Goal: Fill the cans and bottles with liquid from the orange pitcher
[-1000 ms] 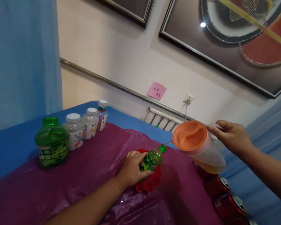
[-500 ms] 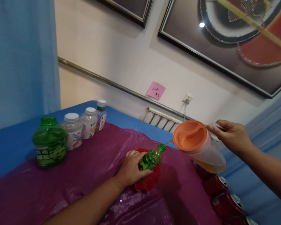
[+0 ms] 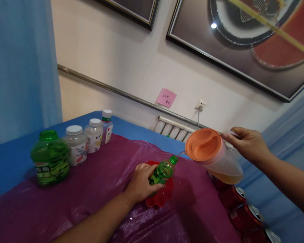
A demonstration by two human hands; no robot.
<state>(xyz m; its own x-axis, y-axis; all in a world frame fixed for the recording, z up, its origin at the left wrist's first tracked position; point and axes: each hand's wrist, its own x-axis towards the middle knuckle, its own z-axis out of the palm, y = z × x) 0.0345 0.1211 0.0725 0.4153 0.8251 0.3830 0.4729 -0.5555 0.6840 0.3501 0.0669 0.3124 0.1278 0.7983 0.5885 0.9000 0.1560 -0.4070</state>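
My left hand [image 3: 141, 184] grips a small green bottle [image 3: 163, 171] that stands in a red bowl [image 3: 164, 195] on a magenta plastic sheet [image 3: 91, 189]. My right hand [image 3: 248, 143] holds the handle of a clear pitcher [image 3: 218, 162] with an orange lid [image 3: 203, 144]. The pitcher is tilted, its spout right above the bottle's open mouth. A thin stream runs from the spout to the bottle. Amber liquid sits in the pitcher's low side.
A big green jar [image 3: 50, 158], two white-lidded jars [image 3: 76, 145] and a small bottle [image 3: 106, 126] line the table's left side. Several red cans [image 3: 245, 216] stand at the right edge. A wall with a rail [image 3: 116, 91], pink note [image 3: 166, 98] and socket [image 3: 200, 105] is behind.
Both hands keep their hold and the pitcher stays tilted over the bottle. The view has shifted slightly to the right, so everything sits a bit further left.
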